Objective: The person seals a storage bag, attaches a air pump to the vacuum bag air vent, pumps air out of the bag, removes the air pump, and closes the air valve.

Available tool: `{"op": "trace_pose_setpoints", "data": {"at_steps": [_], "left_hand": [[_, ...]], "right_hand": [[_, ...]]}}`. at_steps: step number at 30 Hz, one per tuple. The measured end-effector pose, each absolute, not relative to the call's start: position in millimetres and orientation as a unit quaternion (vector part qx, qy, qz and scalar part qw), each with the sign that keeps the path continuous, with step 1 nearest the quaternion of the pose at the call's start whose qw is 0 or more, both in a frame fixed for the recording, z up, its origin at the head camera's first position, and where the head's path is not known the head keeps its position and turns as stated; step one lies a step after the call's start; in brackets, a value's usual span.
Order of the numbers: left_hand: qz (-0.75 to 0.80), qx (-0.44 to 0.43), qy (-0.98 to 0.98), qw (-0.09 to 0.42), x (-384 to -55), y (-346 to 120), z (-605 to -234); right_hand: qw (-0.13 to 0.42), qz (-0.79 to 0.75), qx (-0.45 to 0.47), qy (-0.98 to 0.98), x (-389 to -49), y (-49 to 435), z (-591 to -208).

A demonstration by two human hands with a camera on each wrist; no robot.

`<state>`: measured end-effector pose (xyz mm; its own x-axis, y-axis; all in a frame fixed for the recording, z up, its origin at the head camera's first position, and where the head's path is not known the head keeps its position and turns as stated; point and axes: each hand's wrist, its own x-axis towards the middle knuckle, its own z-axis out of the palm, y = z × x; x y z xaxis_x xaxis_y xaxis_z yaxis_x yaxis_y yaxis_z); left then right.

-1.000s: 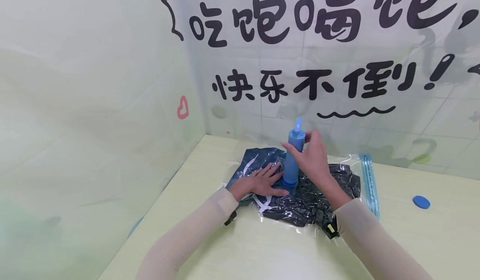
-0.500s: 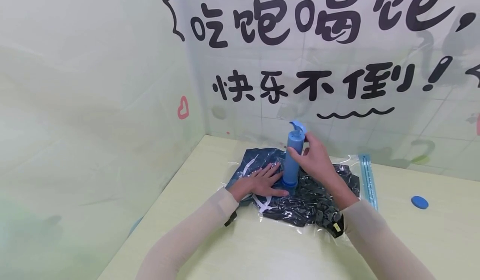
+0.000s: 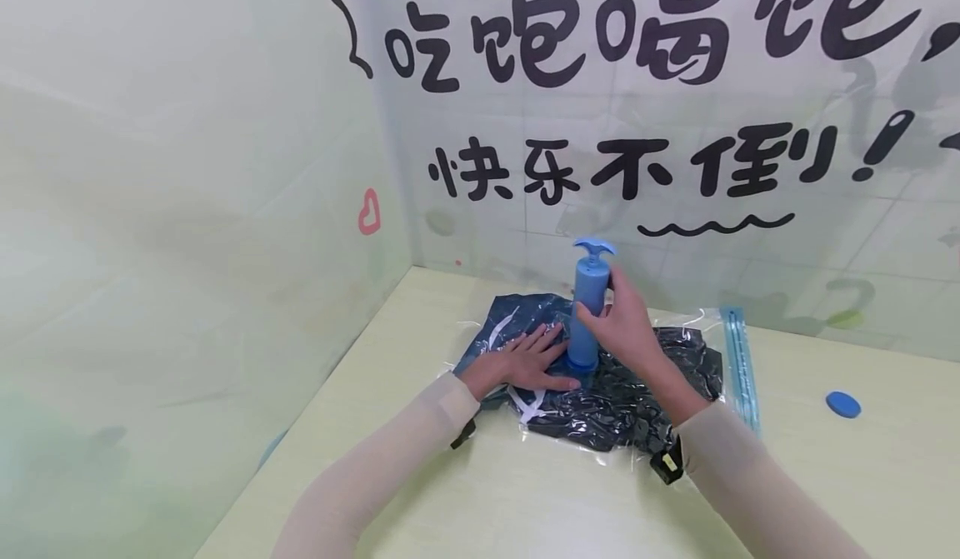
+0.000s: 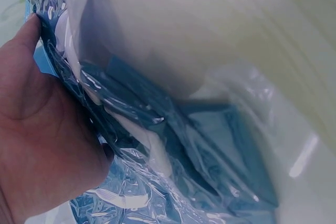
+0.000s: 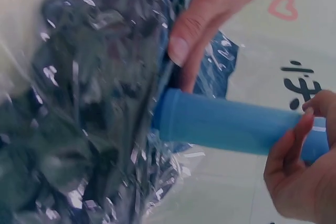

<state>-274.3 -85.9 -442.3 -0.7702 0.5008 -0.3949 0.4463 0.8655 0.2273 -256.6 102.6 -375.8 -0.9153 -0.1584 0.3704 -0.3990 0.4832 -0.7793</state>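
A blue hand pump (image 3: 587, 313) stands upright on a clear vacuum storage bag (image 3: 708, 319) with dark clothing (image 3: 600, 417) packed inside. My right hand (image 3: 628, 324) grips the pump's barrel in its upper half, below the T-shaped handle (image 3: 595, 247), which sits close over the barrel's top. In the right wrist view the fingers curl round the blue barrel (image 5: 226, 121). My left hand (image 3: 528, 365) lies flat on the bag with fingers spread, left of the pump's base. The left wrist view shows that hand (image 4: 47, 124) against the crinkled plastic over blue-green cloth (image 4: 157, 124).
A round blue cap (image 3: 843, 404) lies on the pale table (image 3: 510, 501) right of the bag. The bag's blue zip edge (image 3: 741, 367) is at its right end. Printed walls (image 3: 495, 234) stand behind and to the left.
The pump's handle has turned from edge-on to broadside. My right hand has shifted a little lower on the barrel. My left hand has stayed in place on the bag.
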Motion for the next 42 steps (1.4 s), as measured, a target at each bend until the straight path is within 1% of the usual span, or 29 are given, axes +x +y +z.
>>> {"op": "trace_pose_setpoints", "data": {"at_steps": [6, 10, 14, 21, 24, 36, 42], "left_hand": [[0.059, 0.252, 0.938, 0.231, -270.5, -85.6, -437.1], [0.063, 0.256, 0.937, 0.228, -266.4, -86.8, -432.2], [0.059, 0.26, 0.937, 0.226, -265.5, -88.6, -429.6], [0.059, 0.258, 0.936, 0.232, -269.5, -89.2, -436.2], [0.066, 0.257, 0.936, 0.231, -271.5, -89.0, -441.2], [0.079, 0.264, 0.934, 0.228, -277.9, -87.3, -450.4], [0.073, 0.26, 0.934, 0.234, -277.1, -89.1, -446.8]], "right_hand": [[0.163, 0.463, 0.088, -0.867, -257.3, 94.8, -385.6], [0.175, 0.452, 0.089, -0.87, -258.3, 96.2, -388.5], [0.156, 0.459, 0.124, -0.866, -260.1, 103.5, -388.2], [0.085, 0.498, 0.198, -0.84, -264.4, 118.6, -384.5], [0.062, 0.506, 0.212, -0.834, -267.1, 120.2, -382.6], [0.041, 0.505, 0.161, -0.847, -271.1, 100.6, -373.2], [0.047, 0.502, 0.187, -0.843, -269.3, 102.6, -377.5]]}}
